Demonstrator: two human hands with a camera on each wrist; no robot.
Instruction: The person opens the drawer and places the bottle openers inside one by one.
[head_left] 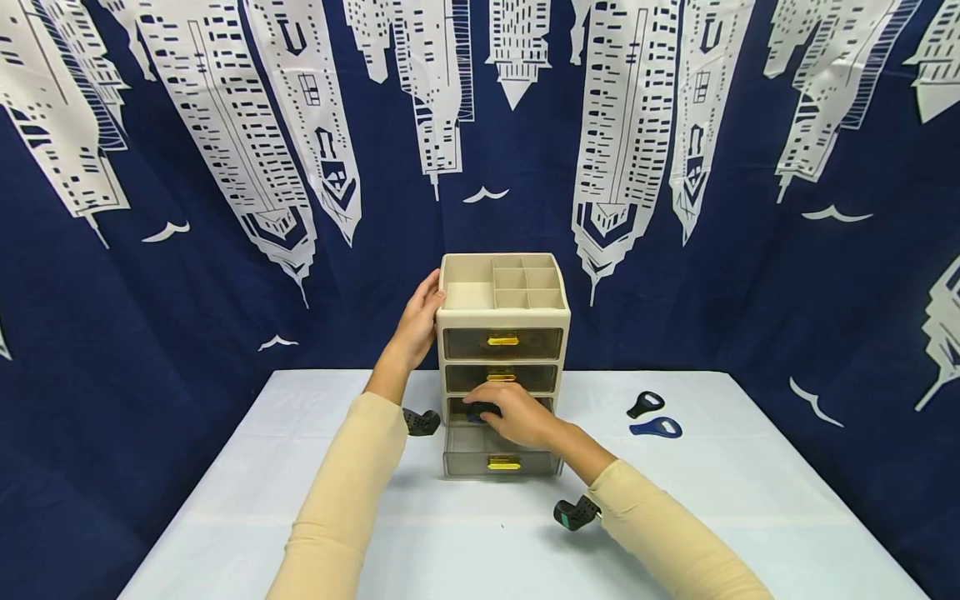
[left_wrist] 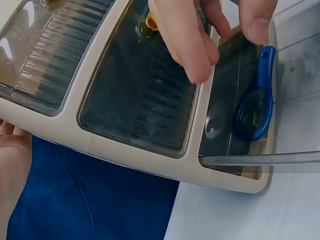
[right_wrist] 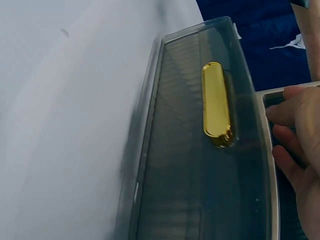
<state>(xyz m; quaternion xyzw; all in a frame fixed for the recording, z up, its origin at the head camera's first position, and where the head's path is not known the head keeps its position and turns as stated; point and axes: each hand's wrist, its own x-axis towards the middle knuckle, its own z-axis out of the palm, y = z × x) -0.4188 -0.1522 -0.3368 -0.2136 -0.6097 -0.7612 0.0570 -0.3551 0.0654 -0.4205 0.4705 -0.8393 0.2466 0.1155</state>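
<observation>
A beige drawer cabinet (head_left: 502, 315) stands on the white table. Its clear, smoky bottom drawer (head_left: 468, 464) is pulled out. My left hand (head_left: 417, 327) rests flat along the cabinet's upper left side. My right hand (head_left: 517, 414) hovers over the pulled-out drawer, in front of the third drawer; in the left wrist view its thumb and bent fingers stand apart. Just below the thumb is a blue bottle opener (left_wrist: 264, 77) with a ring-shaped head, at the bottom slot. Whether thumb and opener touch I cannot tell. In the right wrist view, a gold handle (right_wrist: 216, 100) marks the drawer front.
A black bottle opener (head_left: 637, 407) and another blue bottle opener (head_left: 647, 429) lie on the table (head_left: 697, 500) to the cabinet's right. The cabinet top has a divided tray (head_left: 470, 294). A dark blue curtain (head_left: 480, 225) printed with white buildings hangs behind.
</observation>
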